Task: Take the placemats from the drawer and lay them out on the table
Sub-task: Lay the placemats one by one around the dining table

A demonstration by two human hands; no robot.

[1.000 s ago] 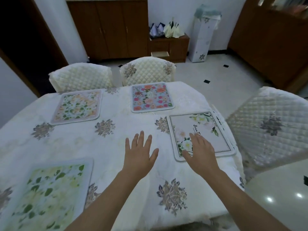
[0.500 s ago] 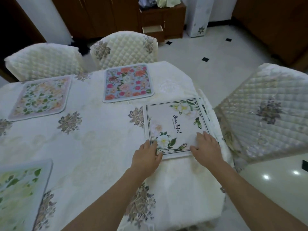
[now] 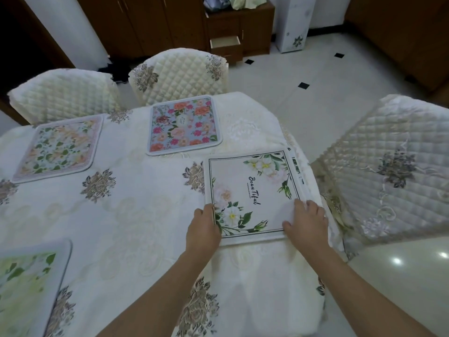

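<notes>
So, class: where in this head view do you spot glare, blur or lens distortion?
Head view: glare spots on the glossy floor at lower right; wide-angle bending of the table edges and chairs; the green-leaf placemat at lower left is soft and washed out.

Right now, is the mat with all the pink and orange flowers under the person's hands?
No, both hands, left hand and right hand, are on the white mat with writing; the pink and orange flowered mat lies farther away, untouched.
</notes>
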